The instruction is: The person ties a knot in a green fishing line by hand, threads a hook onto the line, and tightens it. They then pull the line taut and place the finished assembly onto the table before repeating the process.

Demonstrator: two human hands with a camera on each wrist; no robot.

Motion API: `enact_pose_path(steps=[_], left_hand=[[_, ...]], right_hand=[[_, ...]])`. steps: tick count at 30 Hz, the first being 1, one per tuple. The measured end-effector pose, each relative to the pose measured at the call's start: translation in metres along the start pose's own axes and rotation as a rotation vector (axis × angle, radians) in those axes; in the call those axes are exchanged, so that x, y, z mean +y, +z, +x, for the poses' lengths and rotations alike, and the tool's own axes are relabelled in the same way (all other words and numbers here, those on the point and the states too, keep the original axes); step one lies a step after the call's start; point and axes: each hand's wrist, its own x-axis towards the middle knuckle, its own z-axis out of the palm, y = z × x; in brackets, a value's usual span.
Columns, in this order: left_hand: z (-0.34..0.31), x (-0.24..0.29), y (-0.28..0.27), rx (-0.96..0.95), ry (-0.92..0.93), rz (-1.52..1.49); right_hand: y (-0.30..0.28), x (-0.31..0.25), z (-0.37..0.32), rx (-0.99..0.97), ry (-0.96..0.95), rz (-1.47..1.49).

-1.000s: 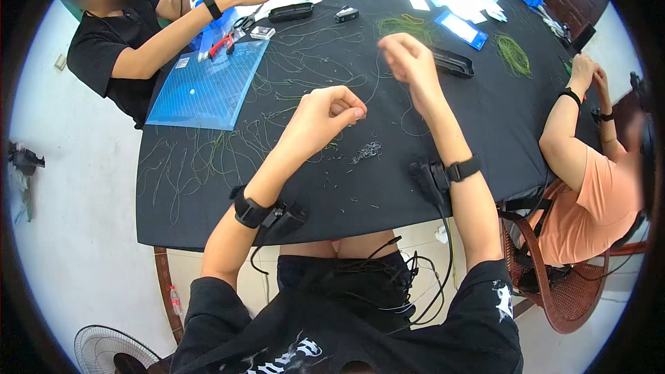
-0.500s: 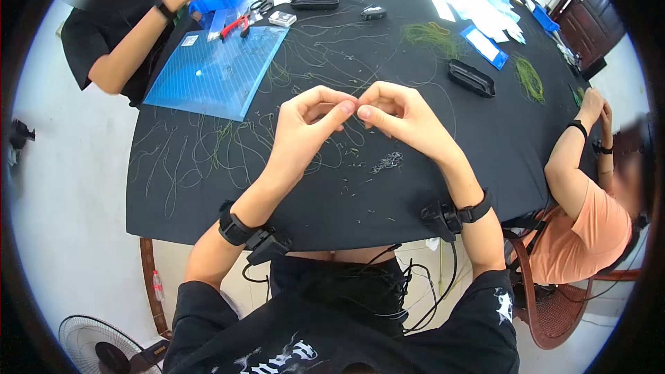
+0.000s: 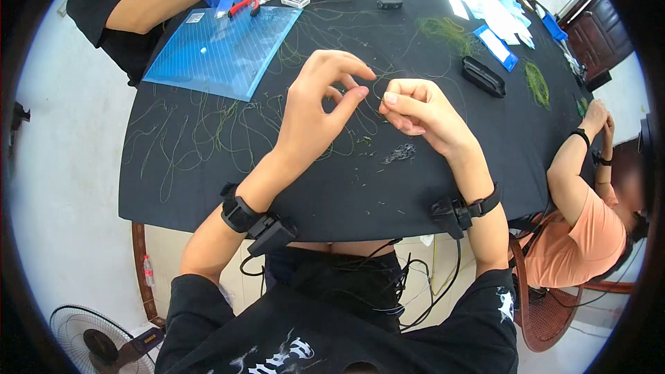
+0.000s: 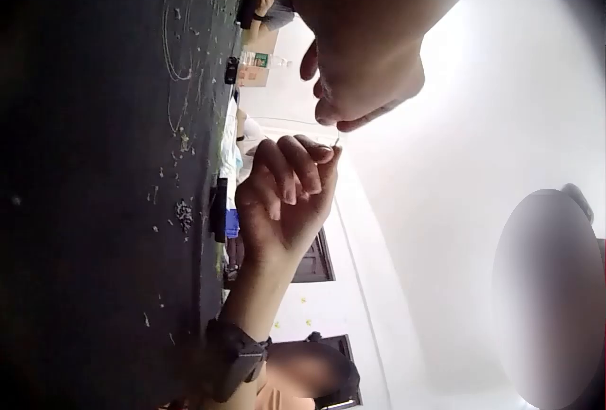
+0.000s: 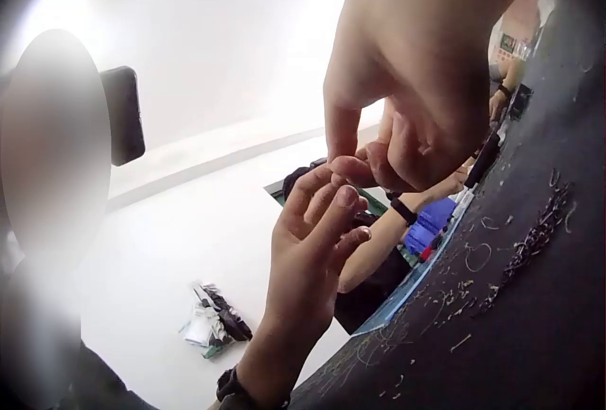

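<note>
Above the black table, both hands are close together in the head view. The right hand (image 3: 426,111) pinches a thin line (image 4: 337,137) between thumb and forefinger, its other fingers curled; whatever else lies in that pinch is hidden. The left hand (image 3: 322,97) is just beside it, thumb and forefinger bent with a gap between their tips. Below the right hand lies a small pile of dark metal pieces that look like fish hooks (image 3: 400,154). Tied lengths of thin line (image 3: 201,125) spread over the table to the left.
A blue plastic folder (image 3: 222,52) lies at the left, with red-handled pliers (image 3: 244,5) at its far edge. Black trays (image 3: 483,76), coils of green line (image 3: 536,85) and white papers (image 3: 485,3) lie farther back. Other people sit around the table.
The hands were apart, then met fingertip to fingertip, and now stand slightly apart again. The left thumb and forefinger have spread. The head view has shifted a little.
</note>
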Motion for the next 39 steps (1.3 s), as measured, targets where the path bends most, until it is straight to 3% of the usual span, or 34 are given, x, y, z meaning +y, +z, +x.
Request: enact_pose_path(steps=[3, 15, 18, 27, 33, 36, 37, 39], left_hand=[[-0.001, -0.001, -0.003, -0.045, 0.178, 0.252], [0.000, -0.002, 0.001, 0.009, 0.264, 0.291], [0.000, -0.001, 0.000, 0.023, 0.223, 0.292], [-0.002, -0.002, 0.002, 0.031, 0.163, 0.255], [-0.004, 0.000, 0.006, -0.043, 0.073, 0.130], [-0.005, 0.000, 0.007, -0.219, 0.069, -0.008], [-0.005, -0.002, 0.008, -0.260, 0.160, -0.058], [-0.006, 0.000, 0.009, -0.329, 0.143, -0.110]], right_hand=[[-0.001, -0.002, -0.001, -0.005, 0.050, 0.052], [-0.008, 0.006, 0.000, -0.103, 0.121, 0.246], [0.010, -0.004, -0.002, 0.186, -0.038, 0.069], [0.009, 0.008, 0.004, 0.246, -0.514, -0.587], [0.009, 0.002, 0.000, 0.331, -0.556, -0.530], [0.003, -0.002, 0.001, 0.505, -0.678, -0.414], [-0.006, -0.001, 0.001, 0.578, -0.660, -0.375], [-0.017, -0.003, -0.001, 0.748, -0.664, -0.275]])
